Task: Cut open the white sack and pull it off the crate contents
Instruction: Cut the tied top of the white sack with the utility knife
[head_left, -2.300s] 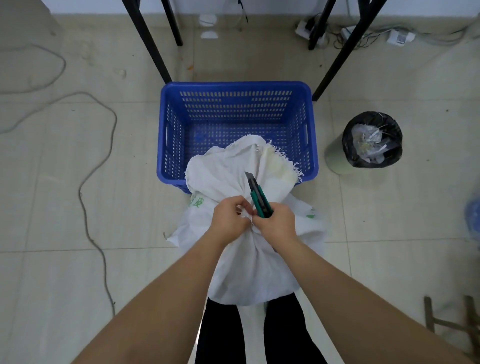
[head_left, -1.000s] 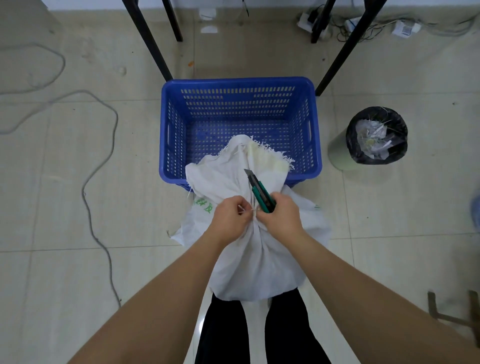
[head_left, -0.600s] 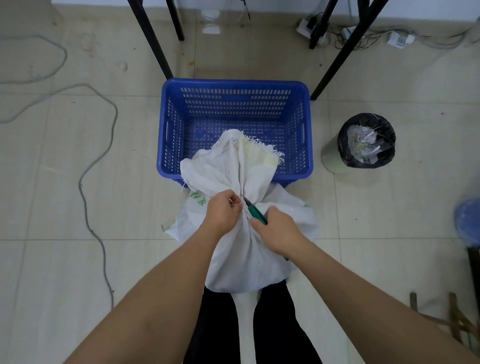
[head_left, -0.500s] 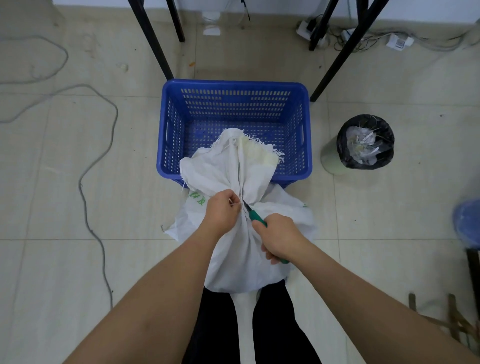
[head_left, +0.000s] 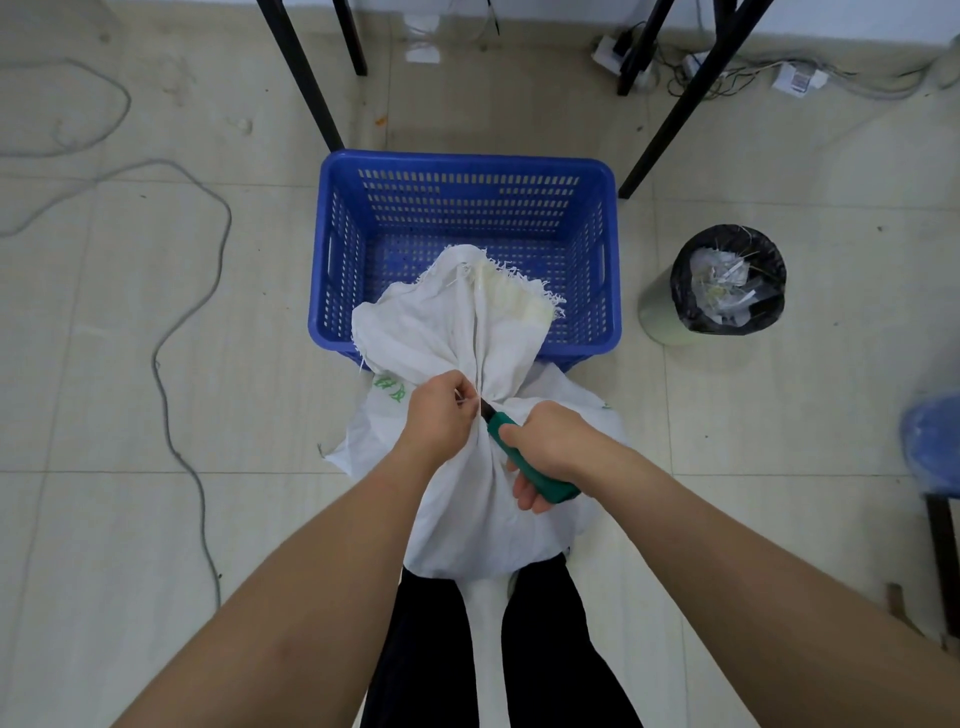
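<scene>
head view, change: green-handled utility knife (head_left: 524, 457) was upright above the fists, now tipped down, blade at the tied neck
white woven sack (head_left: 457, 358): bunched, top over blue plastic crate (head_left: 467, 171) rim
left hand (head_left: 439, 418): pinches the neck tie
right hand (head_left: 545, 447): grips knife
meaning: cut likely starting, sack unopened

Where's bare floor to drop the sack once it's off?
Bare tile lies between the blue crate and the bin, and between the crate and the grey cable. The crate's far half is bare too. Crowded at the sack neck: left hand pinches the tie, right hand holds the knife.
</scene>
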